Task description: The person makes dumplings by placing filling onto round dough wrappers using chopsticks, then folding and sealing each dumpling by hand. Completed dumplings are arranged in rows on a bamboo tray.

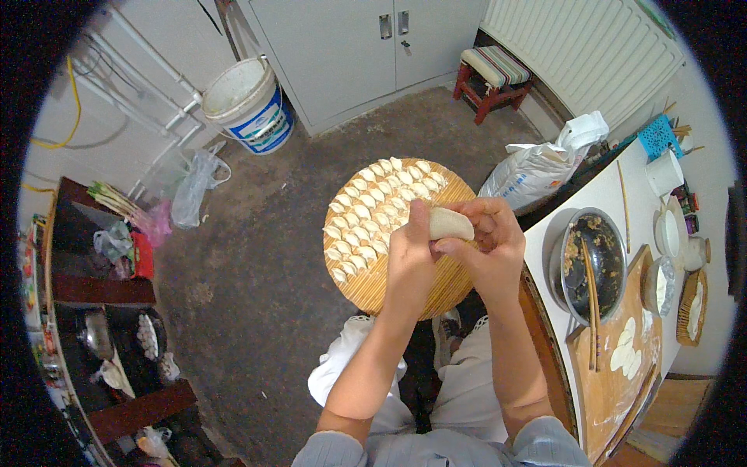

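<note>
Between my two hands is a folded dumpling [450,224] with a pale dough wrapper. My left hand [411,251] grips its left end, thumb up along the side. The fingers and thumb of my right hand [496,242] hold the right end and lower edge; whether that edge is sealed is hidden. Both hands are above a round tray of thin woven stalks [449,286]. Rows of shaped dumplings [362,222] cover its left and far parts, and my hands hide some of the tray.
At right, a white table [548,251] bears a metal bowl [607,262] with filling and chopsticks [590,303] across it. Dough wrappers [626,350] lie on a floured wooden board [595,397]. A sack [525,175], a stool [493,70], a bucket [251,111] and shelves [105,292] stand around.
</note>
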A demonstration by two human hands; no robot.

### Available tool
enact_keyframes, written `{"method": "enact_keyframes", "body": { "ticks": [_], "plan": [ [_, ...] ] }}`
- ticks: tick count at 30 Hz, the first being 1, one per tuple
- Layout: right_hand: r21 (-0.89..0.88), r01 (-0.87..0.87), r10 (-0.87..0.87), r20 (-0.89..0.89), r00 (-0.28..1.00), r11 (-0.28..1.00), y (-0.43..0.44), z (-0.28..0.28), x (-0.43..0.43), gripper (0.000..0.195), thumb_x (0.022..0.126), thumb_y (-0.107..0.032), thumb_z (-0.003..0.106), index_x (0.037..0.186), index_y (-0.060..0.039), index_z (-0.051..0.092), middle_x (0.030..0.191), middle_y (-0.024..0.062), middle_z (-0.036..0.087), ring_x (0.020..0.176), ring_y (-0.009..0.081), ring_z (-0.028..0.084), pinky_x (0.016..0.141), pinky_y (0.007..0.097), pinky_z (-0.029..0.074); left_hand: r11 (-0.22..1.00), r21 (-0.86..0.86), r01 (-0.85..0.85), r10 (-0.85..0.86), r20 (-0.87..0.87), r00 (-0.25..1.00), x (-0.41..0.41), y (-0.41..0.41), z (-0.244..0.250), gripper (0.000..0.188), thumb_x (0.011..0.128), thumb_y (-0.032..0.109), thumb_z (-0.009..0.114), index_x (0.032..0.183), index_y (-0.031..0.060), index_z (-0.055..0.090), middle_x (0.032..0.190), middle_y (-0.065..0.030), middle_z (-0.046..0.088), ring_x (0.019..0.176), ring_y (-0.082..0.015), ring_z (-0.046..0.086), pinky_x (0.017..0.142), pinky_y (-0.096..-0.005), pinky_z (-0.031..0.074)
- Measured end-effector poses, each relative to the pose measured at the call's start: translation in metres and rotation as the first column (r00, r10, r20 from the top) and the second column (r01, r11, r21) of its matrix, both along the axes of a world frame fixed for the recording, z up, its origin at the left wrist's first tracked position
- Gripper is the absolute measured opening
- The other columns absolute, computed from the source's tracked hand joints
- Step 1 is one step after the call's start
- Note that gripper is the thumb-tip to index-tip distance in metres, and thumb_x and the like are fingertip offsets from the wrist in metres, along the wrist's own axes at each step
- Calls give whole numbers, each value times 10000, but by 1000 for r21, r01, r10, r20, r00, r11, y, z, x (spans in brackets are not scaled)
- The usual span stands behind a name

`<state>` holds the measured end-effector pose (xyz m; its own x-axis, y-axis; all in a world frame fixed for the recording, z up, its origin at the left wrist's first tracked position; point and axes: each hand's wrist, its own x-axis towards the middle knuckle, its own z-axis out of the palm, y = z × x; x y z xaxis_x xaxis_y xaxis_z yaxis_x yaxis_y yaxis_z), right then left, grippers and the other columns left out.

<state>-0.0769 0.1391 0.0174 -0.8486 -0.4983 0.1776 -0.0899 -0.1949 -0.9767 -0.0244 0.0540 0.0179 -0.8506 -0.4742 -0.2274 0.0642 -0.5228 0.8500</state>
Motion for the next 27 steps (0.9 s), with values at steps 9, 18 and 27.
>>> {"method": "enact_keyframes", "body": {
  "ticks": [9, 18, 27],
  "plan": [
    [-9, 219, -208, -344, 916, 976, -14, -16, -3, 416, 699, -121, 624, 1090, -58, 499, 957, 48, 571, 845, 144, 544, 721, 289, 440, 870, 492, 31, -47, 20, 999, -6, 3, -8, 425, 878, 483, 343, 849, 95, 514, 553, 43, 393, 482, -62, 366, 457, -213, 315],
    [139, -58, 54, 30, 998, 989, -1, -11, -6, 491, 918, -382, 239, 989, -28, 572, 861, 67, 584, 686, 108, 535, 593, 217, 445, 967, 218, 134, -142, 18, 990, -4, 10, -13, 423, 891, 467, 314, 841, 88, 496, 568, 33, 414, 477, -51, 358, 415, -198, 285],
    [54, -123, 115, 138, 984, 991, 2, -8, -13, 516, 913, -373, 254, 948, 11, 597, 970, 103, 602, 801, 157, 558, 730, 261, 435, 970, -207, 124, -104, 105, 989, -3, 17, -9, 457, 897, 436, 326, 839, 29, 526, 612, 10, 433, 559, -53, 375, 484, -190, 288]
  ]
}}
